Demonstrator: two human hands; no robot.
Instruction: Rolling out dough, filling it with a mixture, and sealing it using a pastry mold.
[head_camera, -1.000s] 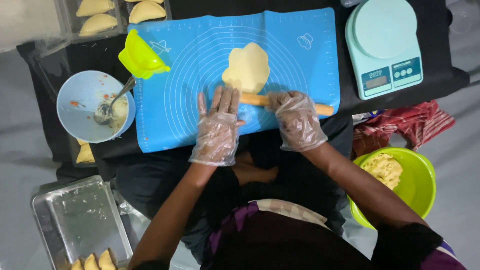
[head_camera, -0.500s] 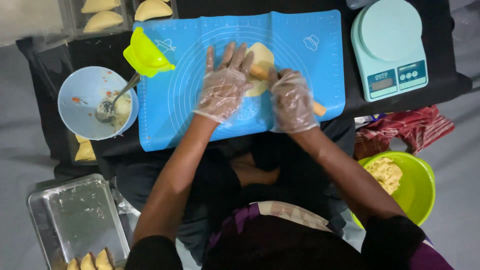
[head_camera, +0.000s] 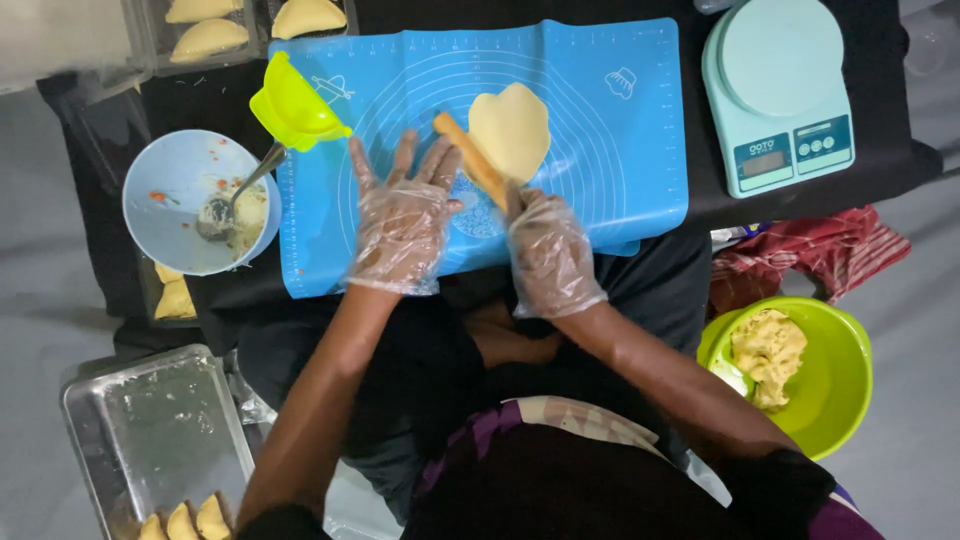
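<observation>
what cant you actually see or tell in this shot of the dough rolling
Head view only:
- Rolling pin: its near end is under the right hand, so the grip is unclear.
- Metal tray: cut off by the bottom edge, along with the pastries in it.
- Folded pastries at the top: cropped by the frame edge.
- Pastry below the blue bowl: partly hidden by the bowl.
- Left hand: whether it touches the pin cannot be told.

Head view, steeply down, close overhead.
</observation>
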